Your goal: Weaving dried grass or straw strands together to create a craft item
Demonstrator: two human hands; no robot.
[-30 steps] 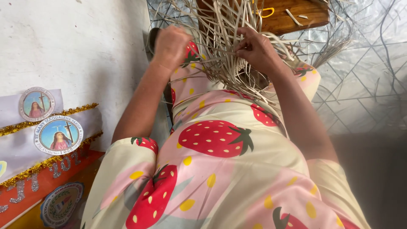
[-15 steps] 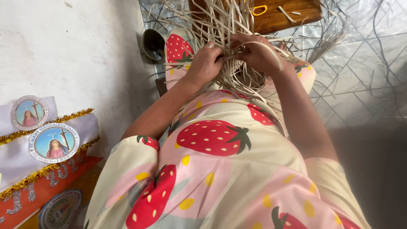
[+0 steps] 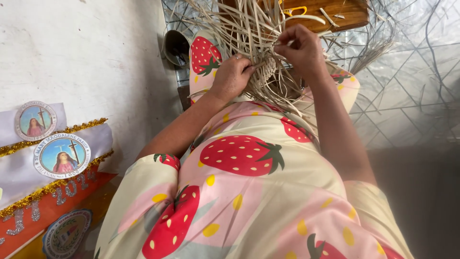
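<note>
A piece of pale woven straw work (image 3: 266,72) rests on my lap, with many loose strips (image 3: 249,29) fanning up and outward from it. My left hand (image 3: 233,76) presses on the woven part and pinches strips at its left side. Higher and to the right, my right hand (image 3: 303,48) grips a thin strip near the top of the weave. The two hands are close together, almost touching across the weave. I wear a cream garment printed with large red strawberries (image 3: 242,154).
A wooden board (image 3: 335,13) with yellow-handled scissors (image 3: 293,9) lies beyond the straw. A dark cup (image 3: 176,47) stands by the white wall (image 3: 81,52). Sashes with round picture badges (image 3: 62,156) hang at the left. Tiled floor (image 3: 412,72) with stray strips lies on the right.
My left hand has moved from the left edge of the straw bundle in toward the weave, meeting the right hand. The right hand has kept working at the strips near the top.
</note>
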